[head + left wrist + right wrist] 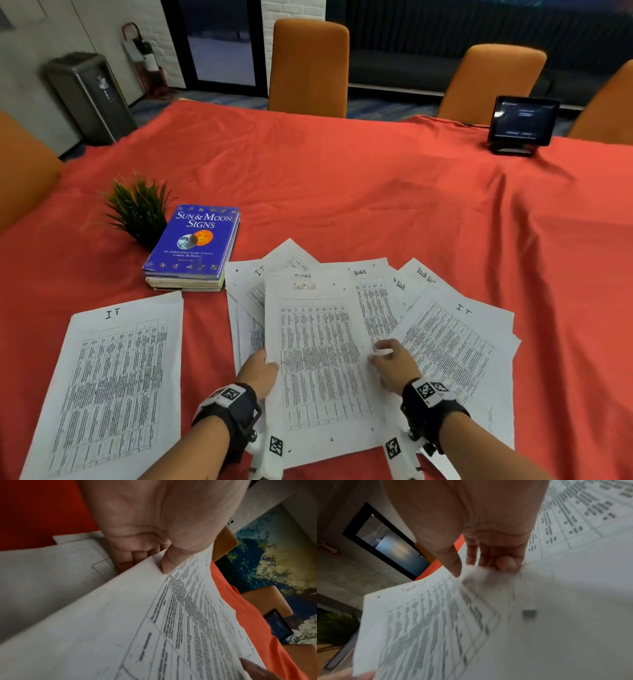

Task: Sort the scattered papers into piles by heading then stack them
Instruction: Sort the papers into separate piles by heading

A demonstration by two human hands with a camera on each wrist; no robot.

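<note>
Left hand (259, 371) is pinching the "Task List" sheet (317, 359) at its 9 o'clock edge, thumb on top; right hand (394, 363) is gripping its 3 o'clock edge; sheet is sitting atop the fanned papers (448, 339); separate "I T" sheet (113, 380) is lying at 9 o'clock on the red tablecloth (342, 192).

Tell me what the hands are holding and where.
The left hand pinches the Task List sheet at its left edge; the right hand pinches its right edge.
</note>
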